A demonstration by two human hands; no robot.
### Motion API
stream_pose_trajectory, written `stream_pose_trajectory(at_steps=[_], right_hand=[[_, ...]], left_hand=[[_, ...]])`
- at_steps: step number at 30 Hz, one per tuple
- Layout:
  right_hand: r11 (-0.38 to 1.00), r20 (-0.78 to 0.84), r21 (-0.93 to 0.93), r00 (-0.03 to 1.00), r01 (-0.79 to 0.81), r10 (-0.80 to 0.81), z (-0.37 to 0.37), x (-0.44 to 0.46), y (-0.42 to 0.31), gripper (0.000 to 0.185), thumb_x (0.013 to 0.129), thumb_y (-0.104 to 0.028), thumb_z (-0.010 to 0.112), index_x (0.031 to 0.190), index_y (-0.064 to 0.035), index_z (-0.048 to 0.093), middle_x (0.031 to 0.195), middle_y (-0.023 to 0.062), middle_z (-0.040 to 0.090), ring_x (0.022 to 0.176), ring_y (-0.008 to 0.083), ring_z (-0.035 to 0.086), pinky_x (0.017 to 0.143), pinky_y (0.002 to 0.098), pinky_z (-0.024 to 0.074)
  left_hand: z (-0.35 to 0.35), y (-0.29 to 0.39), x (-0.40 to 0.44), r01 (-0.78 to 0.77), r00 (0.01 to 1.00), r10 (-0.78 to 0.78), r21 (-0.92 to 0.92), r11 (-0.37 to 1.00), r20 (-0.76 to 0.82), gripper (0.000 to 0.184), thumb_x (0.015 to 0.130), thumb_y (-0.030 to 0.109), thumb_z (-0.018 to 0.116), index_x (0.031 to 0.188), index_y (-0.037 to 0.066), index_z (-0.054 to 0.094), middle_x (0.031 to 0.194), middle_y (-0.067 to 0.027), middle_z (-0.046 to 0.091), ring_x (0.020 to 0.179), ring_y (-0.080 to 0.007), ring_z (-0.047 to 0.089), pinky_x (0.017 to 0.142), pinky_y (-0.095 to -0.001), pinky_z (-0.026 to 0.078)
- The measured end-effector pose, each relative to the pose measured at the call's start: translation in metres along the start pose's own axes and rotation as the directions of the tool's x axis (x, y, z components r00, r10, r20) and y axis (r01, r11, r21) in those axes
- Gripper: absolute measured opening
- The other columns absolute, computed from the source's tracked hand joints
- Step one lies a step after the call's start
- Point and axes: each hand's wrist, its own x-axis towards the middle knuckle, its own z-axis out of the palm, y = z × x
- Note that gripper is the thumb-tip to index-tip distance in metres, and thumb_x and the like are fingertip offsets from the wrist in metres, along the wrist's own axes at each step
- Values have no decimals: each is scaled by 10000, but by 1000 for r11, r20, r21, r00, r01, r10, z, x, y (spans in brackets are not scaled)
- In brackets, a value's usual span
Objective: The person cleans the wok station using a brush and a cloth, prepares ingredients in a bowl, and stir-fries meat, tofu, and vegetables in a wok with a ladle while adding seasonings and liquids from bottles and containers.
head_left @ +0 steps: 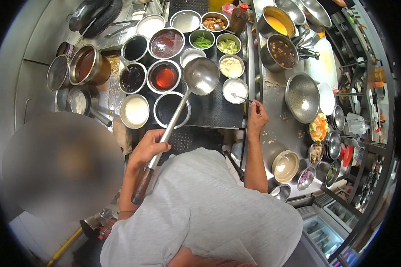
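Observation:
My left hand (148,149) is wrapped round the metal handle of a large ladle (201,76), whose round bowl hangs over the dark counter among the containers. The ladle's brown wooden grip lies along my left forearm. To the right, my right hand (257,116) pinches the handle of a small spoon (239,96). The tip of that spoon sits in a bowl of white powder (233,86). Just behind this bowl stand a bowl of pale slices (231,66) and a bowl of chopped green pieces (228,45).
Containers of dark and red liquid (164,77) stand left of the ladle. A perforated metal bowl (302,98) and pots of sauce (279,52) are on the right counter. A pot (84,66) stands at the left. A blurred round area covers the lower left.

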Motion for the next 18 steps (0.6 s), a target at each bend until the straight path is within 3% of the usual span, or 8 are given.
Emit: stream_pose_trajectory(at_steps=[7,9,12,16,18], right_hand=[[982,4,73,985,-172,172,-3,8,-9,190,938,-128,647,1004,44,694,846,70,702,767,129,668,726,254,525],[926,-3,284,966,-249,260,-2,15,2,197,949,-119,639,1025,58,679,856,67,693,767,120,662,725,233,523],[912,-7,302,956,-278,294,-7,23,-13,172,961,-112,632,1004,48,680,874,88,701,769,138,664,753,256,548],[882,62,404,969,-243,238,-1,28,-61,198,958,-107,633,1048,65,672,870,74,691,779,117,658,733,240,523],[961,-46,275,999,4,9,11,37,-68,219,960,-120,637,1071,64,677,900,86,701,802,136,664,741,251,523]], left_hand=[[2,-5,13,15,1000,-16,28,999,14,199,725,151,657,823,-17,614,727,2,566,697,-84,510,632,-264,406],[3,-1,15,17,1000,-18,49,999,15,199,726,153,657,819,-17,611,722,1,563,694,-84,508,627,-268,405],[5,-1,17,21,1000,-22,70,997,18,197,730,155,658,814,-16,607,714,0,560,688,-85,506,620,-273,404],[7,-1,21,13,999,-16,61,998,44,169,712,160,659,794,33,587,694,37,510,645,-59,460,573,-240,354],[11,8,20,12,999,-12,3,1000,45,172,712,161,659,798,31,587,694,38,513,643,-58,462,573,-238,357]])
